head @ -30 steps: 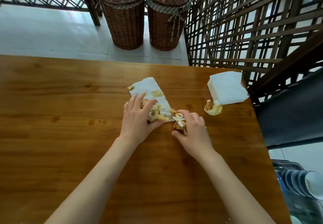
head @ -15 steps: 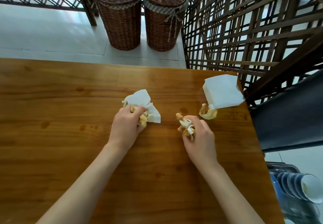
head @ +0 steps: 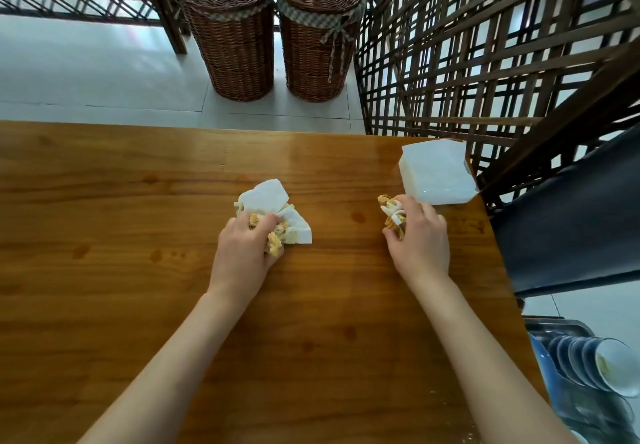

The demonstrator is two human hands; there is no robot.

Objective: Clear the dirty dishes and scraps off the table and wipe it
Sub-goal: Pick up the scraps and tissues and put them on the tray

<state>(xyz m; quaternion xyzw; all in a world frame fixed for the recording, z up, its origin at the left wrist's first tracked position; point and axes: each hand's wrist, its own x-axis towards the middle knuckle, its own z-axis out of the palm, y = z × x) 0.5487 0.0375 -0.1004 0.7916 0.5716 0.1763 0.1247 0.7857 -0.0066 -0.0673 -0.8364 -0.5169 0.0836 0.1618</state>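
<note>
On the wooden table [head: 121, 270], my left hand [head: 242, 253] grips a crumpled white napkin [head: 266, 198] bunched around yellow food scraps [head: 275, 237]. My right hand [head: 420, 239] holds a second wad of napkin and scraps [head: 391, 211], right beside a white pack of paper napkins [head: 434, 173] at the table's far right corner. The small scrap pile that lay by the pack is now hidden under my right hand. Several greasy spots [head: 358, 217] mark the tabletop.
Two lidded wicker baskets [head: 230, 28] [head: 317, 28] stand on the tiled floor beyond the table. A dark wooden lattice screen [head: 485, 56] runs along the right. A dark chair seat [head: 571, 218] sits at the right edge, and stacked bowls [head: 588, 364] lie in a tub below.
My left hand has gathered the flat napkin into a wad around the scraps. My right hand has carried its wad rightward to the scrap pile by the napkin pack.
</note>
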